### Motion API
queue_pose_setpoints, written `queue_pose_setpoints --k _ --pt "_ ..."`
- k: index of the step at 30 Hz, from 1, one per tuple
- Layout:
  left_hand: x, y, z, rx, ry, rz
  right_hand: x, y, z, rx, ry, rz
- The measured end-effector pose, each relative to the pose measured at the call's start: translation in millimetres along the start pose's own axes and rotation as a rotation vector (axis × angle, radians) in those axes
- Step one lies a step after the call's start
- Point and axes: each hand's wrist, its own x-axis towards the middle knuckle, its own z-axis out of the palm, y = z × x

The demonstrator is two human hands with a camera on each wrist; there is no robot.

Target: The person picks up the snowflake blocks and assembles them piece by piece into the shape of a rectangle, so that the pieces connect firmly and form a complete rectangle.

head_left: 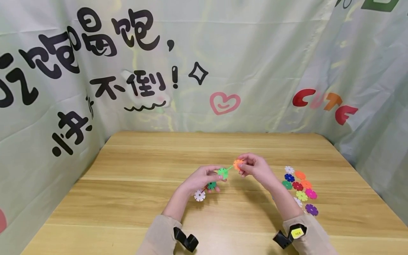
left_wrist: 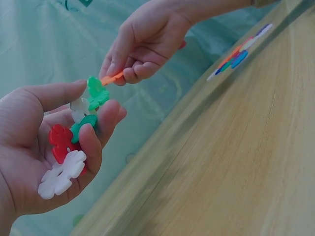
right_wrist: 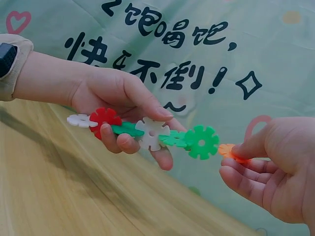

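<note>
My left hand holds a chain of interlocked plastic snowflake discs between thumb and fingers. The chain has a white end disc, a red disc, a dark green disc, a white disc under the thumb, and two light green discs, the outer one facing the right wrist camera. My right hand pinches an orange disc between thumb and fingers at the chain's light green end. Whether its slot is engaged with the light green disc, I cannot tell.
Loose discs lie on the wooden table to the right, among them a purple disc, a pink disc and a blue disc. A printed curtain hangs behind the table and along its sides.
</note>
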Motion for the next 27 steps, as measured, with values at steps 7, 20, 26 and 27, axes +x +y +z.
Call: queue_pose_setpoints --k 7,20,26,27 --pt "0.4 -0.2 0.1 0.017 -0.004 0.014 0.2 -0.2 3.8 0.006 0.037 0.015" --pt "2.0 -1.6 0.8 0.039 -0.025 0.009 -1.4 0.9 7.4 -0.002 0.024 -0.01" --pt "2.9 -3.2 -1.7 0.099 -0.028 0.027 -1.3 1.8 11.9 -0.001 0.021 -0.045" --pt "3.1 -4.1 -2.5 0.105 -0.026 0.027 -1.4 1.6 13.6 -0.002 0.024 -0.047"
